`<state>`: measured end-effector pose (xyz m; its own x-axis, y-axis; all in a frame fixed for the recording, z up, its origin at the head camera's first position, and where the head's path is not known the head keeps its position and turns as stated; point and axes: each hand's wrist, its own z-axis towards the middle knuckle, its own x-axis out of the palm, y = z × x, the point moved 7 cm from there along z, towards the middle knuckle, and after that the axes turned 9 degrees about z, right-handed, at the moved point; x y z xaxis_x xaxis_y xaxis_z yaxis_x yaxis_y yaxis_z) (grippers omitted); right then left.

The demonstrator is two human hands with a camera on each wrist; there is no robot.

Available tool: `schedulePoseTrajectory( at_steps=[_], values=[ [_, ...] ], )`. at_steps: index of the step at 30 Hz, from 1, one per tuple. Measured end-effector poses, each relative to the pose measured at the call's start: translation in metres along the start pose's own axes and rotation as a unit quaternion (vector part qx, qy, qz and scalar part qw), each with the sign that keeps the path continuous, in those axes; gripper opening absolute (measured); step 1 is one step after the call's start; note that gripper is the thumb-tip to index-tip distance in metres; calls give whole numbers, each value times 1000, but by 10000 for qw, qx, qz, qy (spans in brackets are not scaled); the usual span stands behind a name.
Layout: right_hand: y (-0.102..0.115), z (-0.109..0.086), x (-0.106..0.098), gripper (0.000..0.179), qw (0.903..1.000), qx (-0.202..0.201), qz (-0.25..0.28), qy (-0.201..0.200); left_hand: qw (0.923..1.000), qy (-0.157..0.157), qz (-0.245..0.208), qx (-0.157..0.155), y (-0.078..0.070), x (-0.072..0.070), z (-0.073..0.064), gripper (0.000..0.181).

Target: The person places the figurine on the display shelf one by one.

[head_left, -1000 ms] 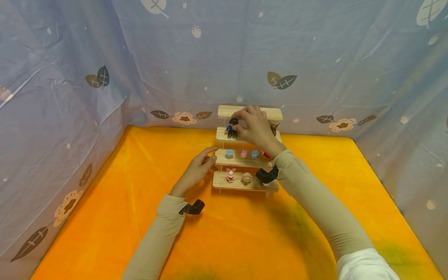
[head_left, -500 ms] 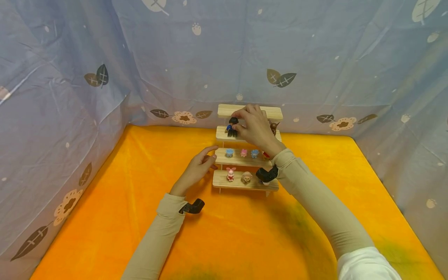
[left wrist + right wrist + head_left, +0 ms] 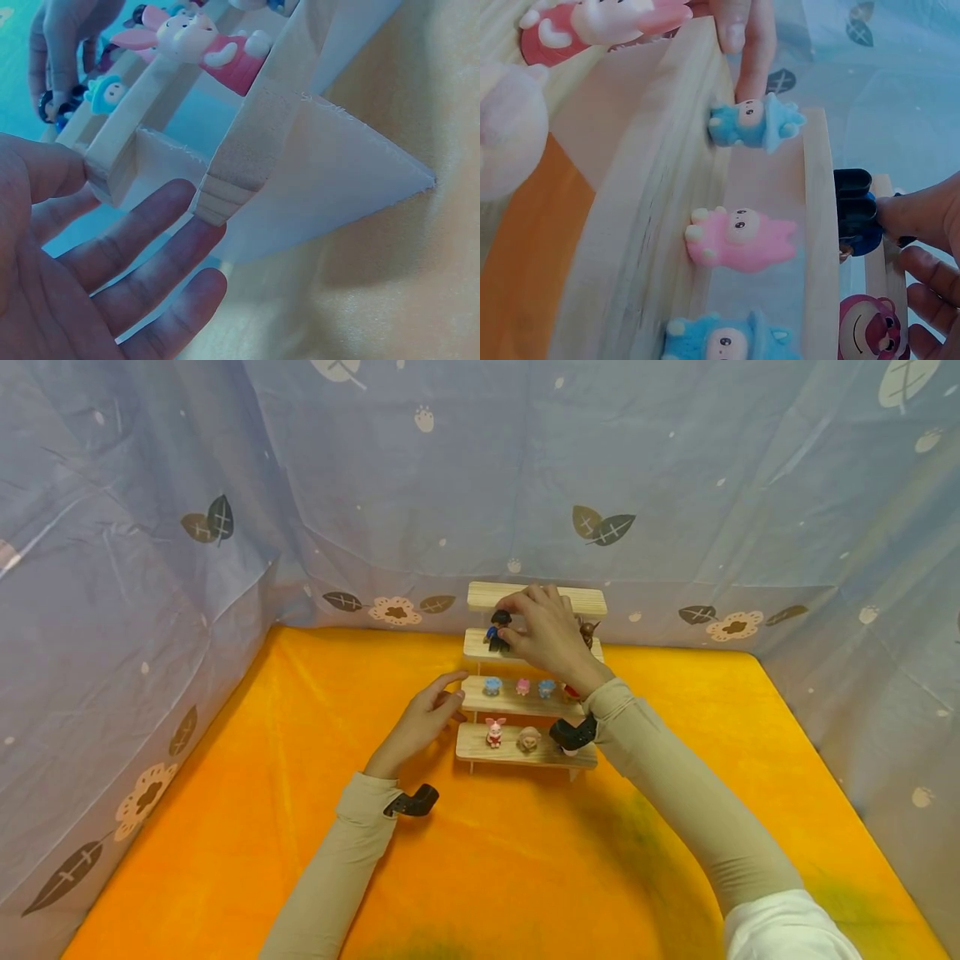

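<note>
A small figurine (image 3: 498, 633) with black hair, blue jacket and black legs stands toward the left end of the shelf's second-highest tier. My right hand (image 3: 551, 631) pinches it between thumb and fingers; the right wrist view shows its black legs (image 3: 855, 199) over the tier. At the left end of the tiered wooden shelf (image 3: 471, 745), my left hand (image 3: 423, 722) touches the board ends with fairly straight, spread fingers. A pink bear figurine (image 3: 871, 326), hidden by my right hand in the head view, stands near the held figurine.
Lower tiers carry blue (image 3: 492, 687) and pink (image 3: 522, 687) figurines, a piglet (image 3: 493, 733) and a round beige one (image 3: 528, 740). A brown figurine (image 3: 587, 632) stands right of my right hand. Orange cloth (image 3: 480, 868) lies beneath; a patterned curtain (image 3: 420, 485) hangs behind.
</note>
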<state>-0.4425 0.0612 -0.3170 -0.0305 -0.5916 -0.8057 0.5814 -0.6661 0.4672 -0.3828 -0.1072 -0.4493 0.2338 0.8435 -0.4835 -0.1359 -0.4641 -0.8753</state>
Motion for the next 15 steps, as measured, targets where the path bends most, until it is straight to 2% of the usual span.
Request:
schedulePoseTrajectory(
  at_steps=[9,15],
  values=[
    [-2,-2,-2,43,9998,60,125,162,10000,27,-32,-29,-3,0,-1,48],
    [0,-7,-12,46,9989,30,369,286,10000,15,9,-33,-3,-1,-1,48]
  ],
)
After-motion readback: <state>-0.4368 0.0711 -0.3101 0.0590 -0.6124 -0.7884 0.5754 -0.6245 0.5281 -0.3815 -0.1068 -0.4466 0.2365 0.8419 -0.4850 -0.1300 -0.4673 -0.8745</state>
